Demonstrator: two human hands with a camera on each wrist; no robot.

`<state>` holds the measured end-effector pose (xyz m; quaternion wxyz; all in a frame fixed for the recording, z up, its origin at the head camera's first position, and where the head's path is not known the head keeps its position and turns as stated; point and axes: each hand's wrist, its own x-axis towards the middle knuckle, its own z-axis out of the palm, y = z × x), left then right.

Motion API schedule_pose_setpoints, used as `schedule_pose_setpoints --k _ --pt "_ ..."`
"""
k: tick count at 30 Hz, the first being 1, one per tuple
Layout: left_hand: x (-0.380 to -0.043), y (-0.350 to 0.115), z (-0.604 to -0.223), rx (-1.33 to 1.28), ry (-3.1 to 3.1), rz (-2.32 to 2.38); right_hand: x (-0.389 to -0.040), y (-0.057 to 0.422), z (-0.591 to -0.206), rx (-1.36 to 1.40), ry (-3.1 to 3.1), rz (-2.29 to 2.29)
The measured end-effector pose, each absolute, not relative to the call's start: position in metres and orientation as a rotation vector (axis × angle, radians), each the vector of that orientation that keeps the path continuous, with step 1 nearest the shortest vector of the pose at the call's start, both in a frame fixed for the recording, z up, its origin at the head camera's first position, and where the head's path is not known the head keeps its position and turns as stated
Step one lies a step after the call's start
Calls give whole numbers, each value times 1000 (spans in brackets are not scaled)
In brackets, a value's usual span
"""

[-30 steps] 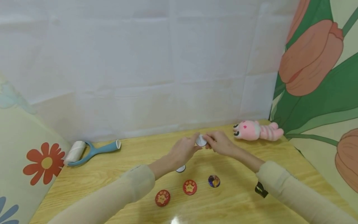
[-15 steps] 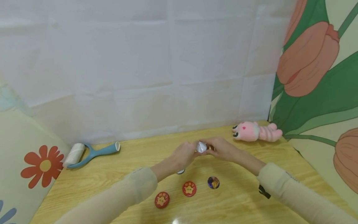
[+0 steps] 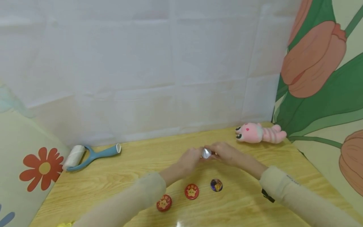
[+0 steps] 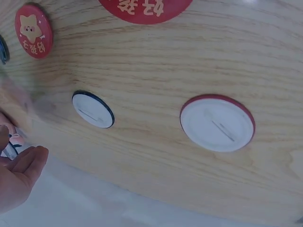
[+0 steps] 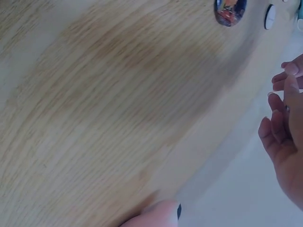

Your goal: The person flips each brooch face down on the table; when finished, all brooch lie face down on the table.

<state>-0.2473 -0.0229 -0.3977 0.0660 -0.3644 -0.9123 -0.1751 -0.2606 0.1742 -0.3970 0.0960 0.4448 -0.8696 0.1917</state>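
Observation:
Above the table, my left hand (image 3: 188,160) and my right hand (image 3: 227,153) meet around a small round pin badge (image 3: 206,153), its pale, shiny back showing. Fingers of both hands pinch its edges; the pin itself is too small to make out. In the left wrist view the left hand (image 4: 21,177) shows at the lower left, the badge mostly hidden. The right wrist view has the right hand (image 5: 286,142) with curled fingers. Nearer my body lie two red star badges (image 3: 192,191) (image 3: 164,203) and a dark blue picture badge (image 3: 216,185).
Face down on the wood lie a black-rimmed badge (image 4: 93,109) and a red-rimmed badge (image 4: 218,123). A blue-handled lint roller (image 3: 93,156) is at the back left, a pink plush toy (image 3: 260,133) at the back right. A yellow thing (image 3: 65,224) peeks in at the lower left.
Both hands have sunk slightly toward me and closed in around the badge, covering more of it. My left forearm has shifted right, hiding the white-backed badge beneath it in the head view.

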Motion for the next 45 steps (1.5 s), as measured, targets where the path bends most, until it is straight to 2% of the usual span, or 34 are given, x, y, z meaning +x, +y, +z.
schedule_pose_setpoints --k 10,23,34,39,45 --pt "-243 -13 -417 -1023 -2837 -326 -262 173 -418 1305 -2630 221" --pt "-240 -5 -428 -940 -2887 -145 -260 169 -423 1246 -2812 228" --pt "-233 -1 -434 -915 -2828 73 -261 168 -423 1300 -2820 197" --pt "-232 -5 -431 -966 -2859 6 -262 169 -423 1301 -2838 289" --pt "-222 -28 -419 -988 -2916 -430 -259 171 -425 1316 -2834 324"
